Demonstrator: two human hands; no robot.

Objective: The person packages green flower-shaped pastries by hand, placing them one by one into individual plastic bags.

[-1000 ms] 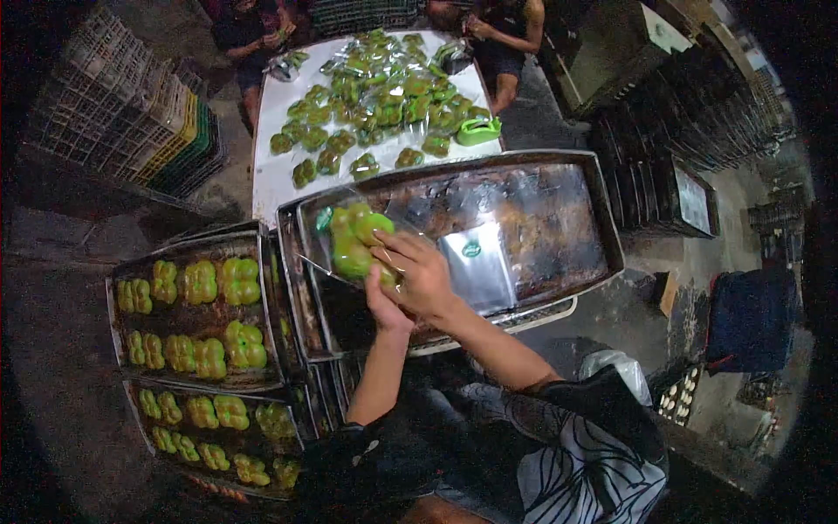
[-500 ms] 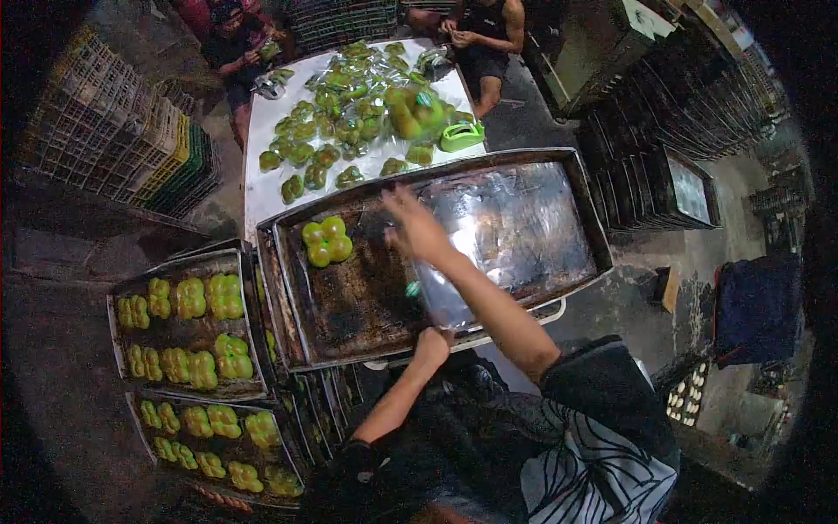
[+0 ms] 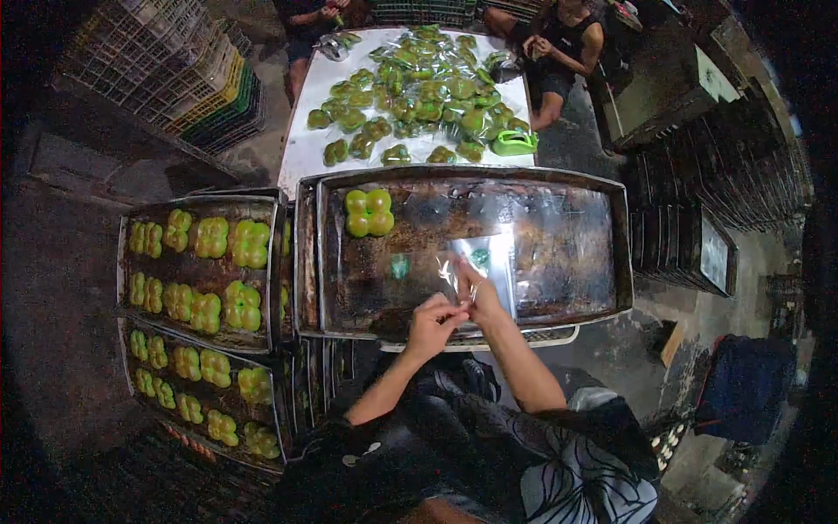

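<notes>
Over the dark metal baking tray [image 3: 576, 310], both my hands are on a clear plastic bag [image 3: 499, 253] with a green printed mark. My left hand [image 3: 429, 327] pinches its near edge with the fingertips. Just right of it, my right hand [image 3: 480, 297] grips the bag, thumb and fingers pointing toward the far side. A second green mark [image 3: 399, 265] shows through plastic to the left. One green bun cluster [image 3: 368, 212] of four round lobes sits in the tray's far left corner.
Behind the tray, a white table [image 3: 301, 166] carries many bagged green buns [image 3: 428, 100] and a green tape dispenser [image 3: 515, 142]. More trays of green buns [image 3: 209, 310] stand at left. Stacked crates [image 3: 188, 74] and dark trays [image 3: 690, 236] flank the table. Two people [image 3: 563, 48] sit beyond.
My right hand has come back from over the tray's middle to beside my left hand, and now grips the bag. The view has shifted, and the bag has lifted and turned.
</notes>
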